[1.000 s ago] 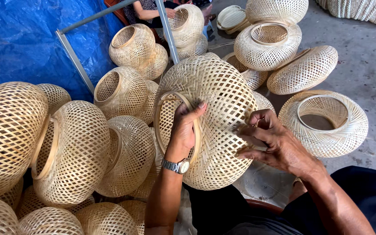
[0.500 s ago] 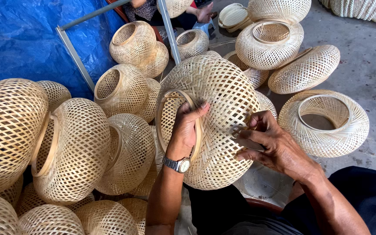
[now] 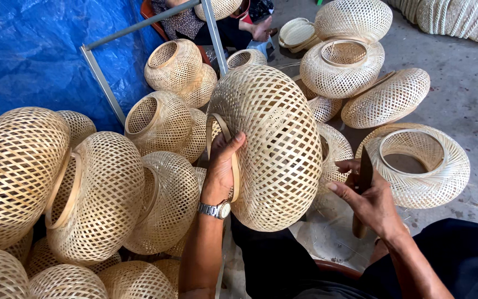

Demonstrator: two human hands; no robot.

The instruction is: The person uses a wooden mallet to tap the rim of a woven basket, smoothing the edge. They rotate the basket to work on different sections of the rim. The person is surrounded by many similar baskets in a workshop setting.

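Note:
A round woven bamboo lampshade (image 3: 275,144) stands on its side over my lap, its open rim turned left. My left hand (image 3: 223,166), with a metal watch at the wrist, grips that rim, fingers hooked inside the opening. My right hand (image 3: 367,200) is off the shade, to its right, closed around a dark knife (image 3: 362,182) with a wooden handle, blade pointing up.
Several finished woven shades are piled at my left (image 3: 98,194) and lie on the concrete floor at the right (image 3: 421,166) and back (image 3: 341,66). A blue tarp (image 3: 34,50) and a grey metal frame (image 3: 103,83) stand behind. Another person (image 3: 250,25) sits at the top.
My right hand has left the shade's surface and drawn back to the right, now holding the knife upright. The left hand has turned the shade more upright.

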